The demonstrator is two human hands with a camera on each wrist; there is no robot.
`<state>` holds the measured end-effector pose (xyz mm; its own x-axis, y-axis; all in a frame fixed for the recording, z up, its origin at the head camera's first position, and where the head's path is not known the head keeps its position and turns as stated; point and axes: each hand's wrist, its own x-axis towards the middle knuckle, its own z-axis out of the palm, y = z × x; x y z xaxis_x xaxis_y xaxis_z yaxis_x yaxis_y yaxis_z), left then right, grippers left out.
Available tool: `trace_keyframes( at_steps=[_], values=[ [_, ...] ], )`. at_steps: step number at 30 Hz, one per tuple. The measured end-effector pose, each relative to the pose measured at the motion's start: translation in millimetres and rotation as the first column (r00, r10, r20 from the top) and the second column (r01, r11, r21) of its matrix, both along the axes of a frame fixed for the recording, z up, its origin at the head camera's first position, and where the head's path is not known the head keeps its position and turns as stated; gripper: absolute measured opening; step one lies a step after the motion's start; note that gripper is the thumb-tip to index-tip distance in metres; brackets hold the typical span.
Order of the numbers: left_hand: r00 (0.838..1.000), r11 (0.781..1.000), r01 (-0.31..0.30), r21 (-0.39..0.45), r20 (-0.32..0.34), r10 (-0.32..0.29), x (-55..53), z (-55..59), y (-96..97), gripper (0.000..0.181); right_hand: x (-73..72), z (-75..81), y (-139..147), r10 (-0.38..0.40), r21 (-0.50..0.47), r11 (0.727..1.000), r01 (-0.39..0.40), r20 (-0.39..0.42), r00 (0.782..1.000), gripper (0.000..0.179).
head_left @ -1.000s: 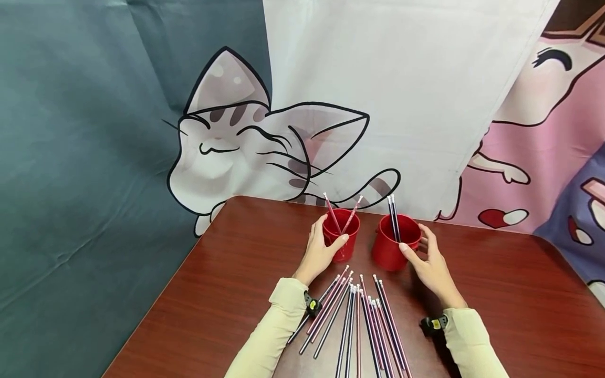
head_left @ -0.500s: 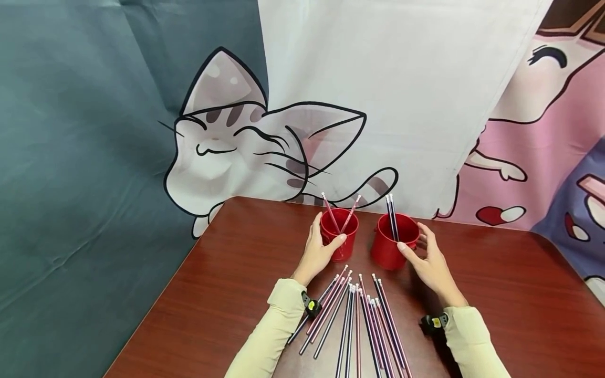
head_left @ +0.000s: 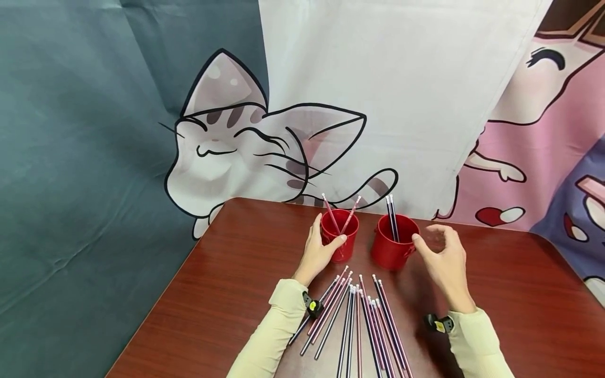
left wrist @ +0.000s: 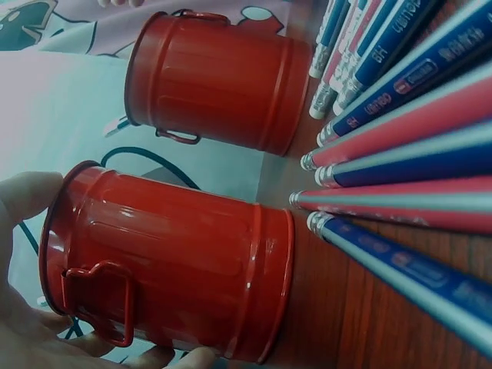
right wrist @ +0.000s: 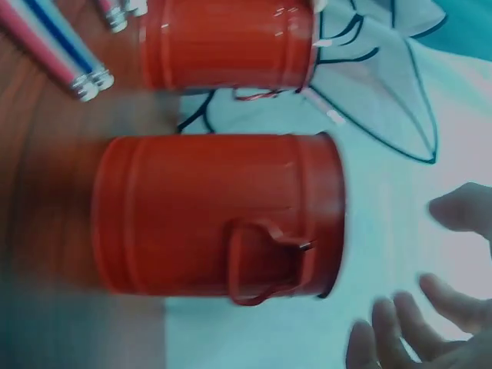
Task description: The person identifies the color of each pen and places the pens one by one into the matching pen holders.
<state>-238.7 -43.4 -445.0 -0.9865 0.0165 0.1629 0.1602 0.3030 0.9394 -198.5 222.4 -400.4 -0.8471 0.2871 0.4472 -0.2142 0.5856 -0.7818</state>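
On the table stand two small red metal buckets with side handles. My left hand (head_left: pixel 315 255) grips the left bucket (head_left: pixel 345 253), thumb at its rim and fingers along the far side; the left wrist view shows this bucket's handle (left wrist: pixel 129 304) by the fingers. Two pink pencils (head_left: pixel 350 216) lean apart inside it. Two dark blue pencils (head_left: pixel 392 216) stand close together in the right bucket (head_left: pixel 387 253). My right hand (head_left: pixel 446 265) is just right of that bucket, fingers loosely bent; in the right wrist view a gap separates the fingertips from the bucket's rim (right wrist: pixel 335 215).
Several blue and pink pencils (head_left: pixel 357 320) lie fanned out on the brown table (head_left: pixel 227 294) in front of the buckets, eraser ends toward them. A cloth backdrop (head_left: pixel 402 89) with cartoon cats hangs right behind the table's far edge.
My right hand has let go of the right bucket and moved a little to the right. My left hand stays on the left bucket, and the pencils lie as before.
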Motion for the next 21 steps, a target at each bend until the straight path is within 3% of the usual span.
trace_keyframes(
  at_steps=[4, 6, 8, 11, 15, 18, 21],
  values=[
    [1.000, 1.000, -0.006, 0.018, 0.012, 0.005, -0.8, -0.9, 0.5, 0.083, 7.8, 8.5, -5, 0.083, 0.118, 0.989, -0.092, 0.075, 0.994, 0.024],
    [1.000, 1.000, -0.012, 0.019, 0.014, 0.012, -1.7, -1.1, 1.1, 0.082, 10.4, 10.8, -7, 0.159, 0.182, 0.965, -0.187, 0.156, 0.975, 0.020],
    [1.000, 1.000, -0.017, 0.021, 0.010, 0.017, -2.7, -0.7, 1.7, 0.082, 11.9, 11.1, -9, 0.229, 0.230, 0.929, -0.291, 0.265, 0.937, 0.017],
    [1.000, 1.000, -0.023, 0.013, 0.003, 0.023, -3.9, 0.1, 2.5, 0.081, 12.0, 7.0, -14, 0.301, 0.220, 0.879, -0.423, 0.432, 0.850, 0.015],
    [1.000, 0.999, -0.023, 0.030, -0.002, 0.023, -3.9, 0.2, 2.4, 0.079, 12.5, -4.4, -26, 0.326, 0.172, 0.847, -0.503, 0.580, 0.747, 0.012],
    [1.000, 0.999, -0.017, 0.043, -0.002, 0.017, -3.4, -0.3, 2.3, 0.078, 15.4, -13.5, -36, 0.304, 0.167, 0.840, -0.517, 0.644, 0.702, 0.009],
    [1.000, 0.999, -0.008, 0.050, -0.005, 0.008, -2.8, -0.5, 2.6, 0.079, 18.7, -20.7, -42, 0.268, 0.186, 0.834, -0.520, 0.686, 0.677, 0.010]
  ],
)
